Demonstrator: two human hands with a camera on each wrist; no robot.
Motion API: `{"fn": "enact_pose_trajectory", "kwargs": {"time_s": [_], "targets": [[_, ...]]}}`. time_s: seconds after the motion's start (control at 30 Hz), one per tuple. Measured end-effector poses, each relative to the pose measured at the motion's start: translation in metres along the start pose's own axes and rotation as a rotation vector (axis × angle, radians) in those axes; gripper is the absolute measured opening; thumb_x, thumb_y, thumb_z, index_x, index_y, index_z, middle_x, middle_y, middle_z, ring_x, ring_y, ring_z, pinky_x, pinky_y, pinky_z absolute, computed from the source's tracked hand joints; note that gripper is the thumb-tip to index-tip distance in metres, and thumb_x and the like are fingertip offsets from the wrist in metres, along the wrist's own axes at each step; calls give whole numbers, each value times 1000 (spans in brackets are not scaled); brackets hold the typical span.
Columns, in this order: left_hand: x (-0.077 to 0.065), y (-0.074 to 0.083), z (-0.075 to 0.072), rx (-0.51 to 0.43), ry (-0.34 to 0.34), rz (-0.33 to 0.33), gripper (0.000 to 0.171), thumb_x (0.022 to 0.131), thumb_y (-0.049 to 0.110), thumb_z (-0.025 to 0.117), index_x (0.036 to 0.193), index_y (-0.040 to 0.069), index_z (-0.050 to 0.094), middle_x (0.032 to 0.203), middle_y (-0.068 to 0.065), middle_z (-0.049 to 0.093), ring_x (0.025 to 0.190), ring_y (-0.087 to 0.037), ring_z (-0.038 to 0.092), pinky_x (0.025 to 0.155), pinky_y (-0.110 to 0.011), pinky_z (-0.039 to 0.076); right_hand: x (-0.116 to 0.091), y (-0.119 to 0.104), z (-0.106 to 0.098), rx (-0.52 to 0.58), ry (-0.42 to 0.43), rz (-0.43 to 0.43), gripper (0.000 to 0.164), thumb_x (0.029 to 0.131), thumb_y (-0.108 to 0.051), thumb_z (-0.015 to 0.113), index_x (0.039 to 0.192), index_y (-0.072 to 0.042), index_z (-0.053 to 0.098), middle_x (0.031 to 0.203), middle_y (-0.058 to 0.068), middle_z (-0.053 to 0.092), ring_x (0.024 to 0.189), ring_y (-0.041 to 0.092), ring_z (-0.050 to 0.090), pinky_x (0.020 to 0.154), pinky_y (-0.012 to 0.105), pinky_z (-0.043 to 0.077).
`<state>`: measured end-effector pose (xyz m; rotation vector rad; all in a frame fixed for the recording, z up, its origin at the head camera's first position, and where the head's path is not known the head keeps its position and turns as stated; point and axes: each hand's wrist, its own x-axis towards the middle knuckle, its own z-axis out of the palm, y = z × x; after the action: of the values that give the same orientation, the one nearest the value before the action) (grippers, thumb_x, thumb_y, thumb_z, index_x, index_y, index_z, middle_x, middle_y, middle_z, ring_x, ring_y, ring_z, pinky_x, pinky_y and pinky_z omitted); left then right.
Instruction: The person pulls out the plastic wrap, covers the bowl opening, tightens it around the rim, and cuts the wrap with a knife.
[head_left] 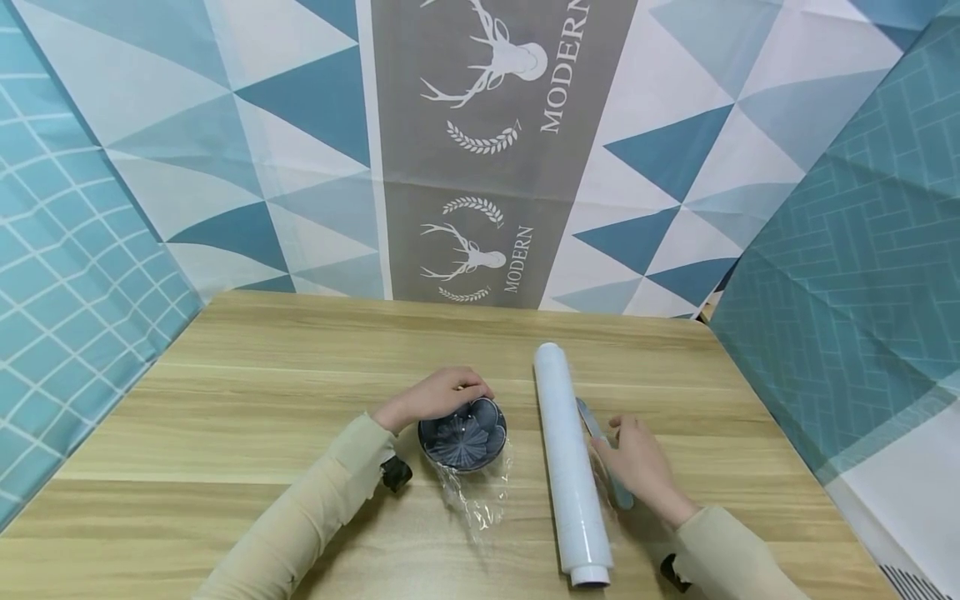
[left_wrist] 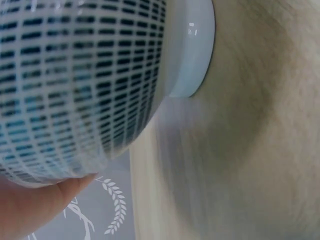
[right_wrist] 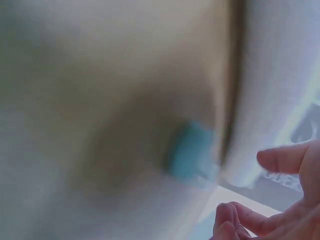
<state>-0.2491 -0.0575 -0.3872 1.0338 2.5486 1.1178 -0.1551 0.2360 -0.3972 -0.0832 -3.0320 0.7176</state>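
A dark blue bowl [head_left: 461, 433] with a petal-like pattern inside stands on the table, clear plastic wrap [head_left: 480, 504] trailing from its near side. My left hand [head_left: 442, 395] holds the bowl at its far left rim. In the left wrist view, a digit [left_wrist: 45, 205] presses the checked outer wall of the bowl [left_wrist: 85, 85]. To the right lies a long roll of plastic wrap [head_left: 572, 467]. Beside the roll is a knife [head_left: 621, 493] with a pale blue handle. Over the knife hovers my right hand [head_left: 637, 462], thumb and fingers apart, holding nothing.
The wooden table [head_left: 262, 392] runs back to a patterned wall covering [head_left: 465, 167]. Tile-patterned sheets hang at the left [head_left: 67, 250] and right [head_left: 862, 250] sides. The roll lies lengthwise between the bowl and my right hand.
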Motion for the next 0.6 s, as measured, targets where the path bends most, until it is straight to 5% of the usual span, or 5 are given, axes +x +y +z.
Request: {"fn": "enact_pose_trajectory", "kwargs": {"time_s": [0.2,0.33,0.43,0.6], "targets": [[-1,-4,2,-35,-5,-10,27,96,22,43,104,11,67,102,1,65,101,-16,56,92,-35,42,7,-32,-15,98,47,-77,38,90,-23,51,116,4,50,103,18,54,82,24,55,61,31,46],[0,-6,4,-51,-18,-50,27,96,24,43,104,12,66,103,3,65,102,-14,57,93,-34,42,10,-64,-18,203,34,-131,30,89,-17,53,113,3,53,105,16,57,92,26,56,74,37,49],[1,-8,5,-58,-12,-61,24,96,23,44,101,15,67,101,3,66,101,-13,57,92,-34,42,10,-86,-14,313,-36,-136,29,89,-14,53,113,2,54,110,16,59,101,29,56,84,41,47],[1,-9,6,-86,-7,-75,23,95,20,46,100,15,68,100,2,67,99,-13,58,92,-34,42,10,-113,-2,574,-281,-41,37,92,-12,45,125,3,48,127,21,50,116,36,47,97,46,38]]}}
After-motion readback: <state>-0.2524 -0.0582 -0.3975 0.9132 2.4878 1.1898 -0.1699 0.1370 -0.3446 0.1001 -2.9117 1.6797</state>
